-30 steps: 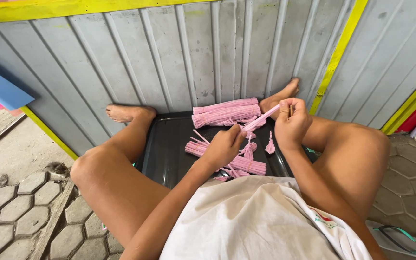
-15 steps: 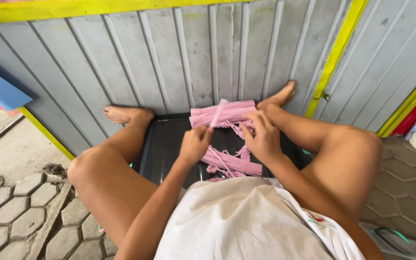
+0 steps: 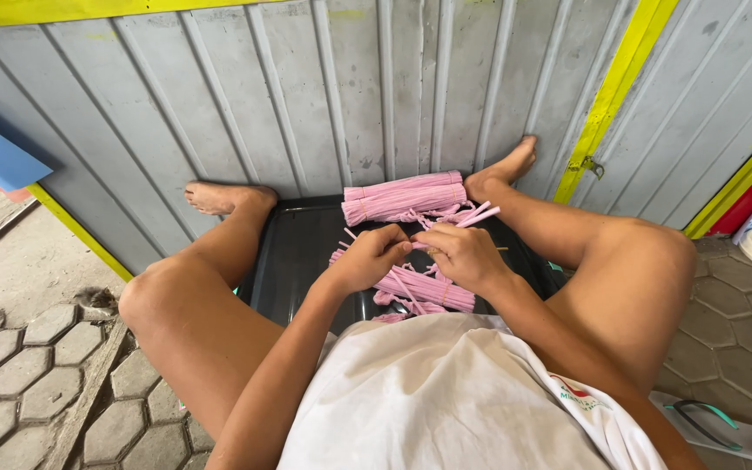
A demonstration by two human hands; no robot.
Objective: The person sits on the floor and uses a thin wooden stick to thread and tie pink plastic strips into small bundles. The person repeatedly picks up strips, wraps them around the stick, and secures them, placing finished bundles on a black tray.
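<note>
1. My left hand (image 3: 372, 258) is curled, with fingers closed on thin pink sticks (image 3: 472, 215) at their near ends.
2. My right hand (image 3: 463, 257) is closed on the same small cluster of sticks, with fingertips meeting those of the left hand. The two hands touch at the thumbs.
3. The held sticks run from the meeting point of my fingers up and to the right, past the far side of my right hand. Their free tips fan out slightly.
4. Directly beyond my hands lies a tidy bundle of pink sticks (image 3: 404, 197), laid crosswise, close to the held sticks. Whether they touch cannot be determined.
5. Directly below and just nearer than my hands lies a second pile of pink sticks (image 3: 433, 290), looser, with frayed ends pointing several ways.
6. Both piles rest on a black tray (image 3: 293, 252), which extends left of my left hand and shows bare surface there.
7. My legs frame the tray on both sides, and both bare feet rest against a grey corrugated metal wall (image 3: 306, 96) beyond the far bundle.
8. A flip-flop (image 3: 724, 426) lies well to the right of my right hand, on hexagonal paving.
</note>
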